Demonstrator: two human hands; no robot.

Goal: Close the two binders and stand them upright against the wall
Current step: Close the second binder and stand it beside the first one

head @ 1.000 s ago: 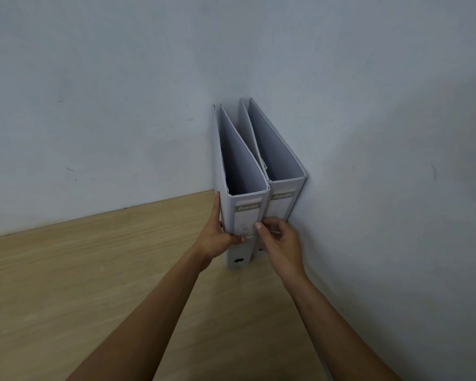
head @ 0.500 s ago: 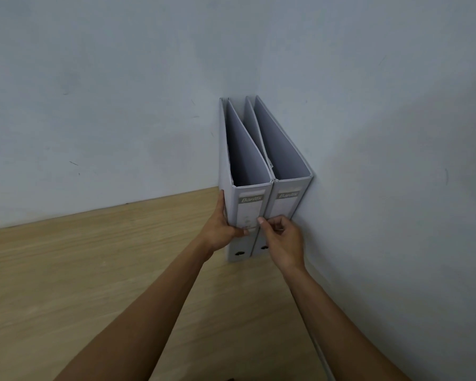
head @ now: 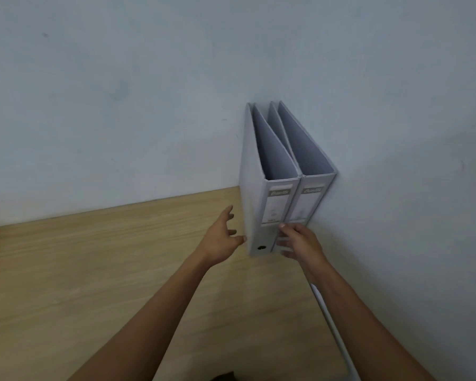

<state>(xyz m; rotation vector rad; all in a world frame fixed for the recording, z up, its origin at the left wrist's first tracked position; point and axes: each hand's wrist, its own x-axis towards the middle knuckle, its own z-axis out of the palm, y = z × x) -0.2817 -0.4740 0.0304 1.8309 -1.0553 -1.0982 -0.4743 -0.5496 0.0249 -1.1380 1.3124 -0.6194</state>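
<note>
Two binders [head: 283,188] stand upright against the wall [head: 396,133]; I see my left hand [head: 220,240] open beside them, right hand [head: 300,240] open at their spines.

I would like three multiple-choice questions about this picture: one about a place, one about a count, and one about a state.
1. Where do the binders stand?
A. In the corner where two walls meet
B. In the middle of the table
C. On the floor

2. How many binders are there?
A. One
B. Two
C. Three

3. How is the left hand?
A. Clenched around a binder
B. Open beside the left binder
C. Flat on the table

Answers:
1 A: the right binder is beside the right wall.
2 B: the left binder and the right one stand side by side.
3 B: the left hand has spread fingers and closes on nothing.
</note>
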